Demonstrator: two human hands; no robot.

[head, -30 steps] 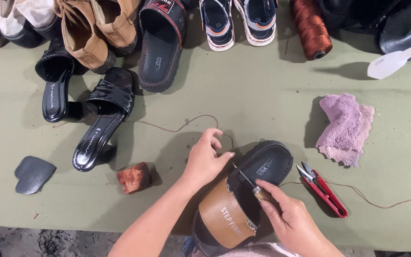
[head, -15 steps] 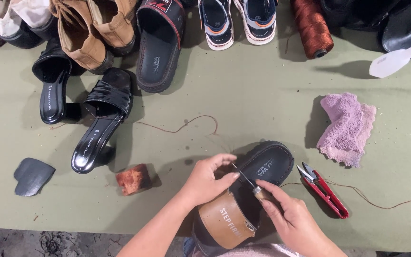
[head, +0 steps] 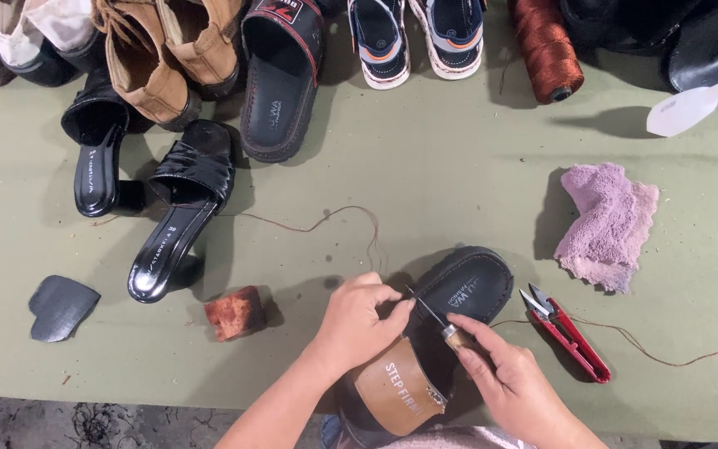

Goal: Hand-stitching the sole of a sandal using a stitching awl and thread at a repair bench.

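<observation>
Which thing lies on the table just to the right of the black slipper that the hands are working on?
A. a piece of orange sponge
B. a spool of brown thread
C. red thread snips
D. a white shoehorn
C: the red thread snips lie right beside the black slipper, while the other things lie farther off.

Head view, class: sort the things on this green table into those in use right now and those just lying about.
In use:
left hand
right hand
awl
black and tan sandal
brown thread

Lying about:
red snips
pink cloth
thread spool
black heeled sandals
orange block
</observation>
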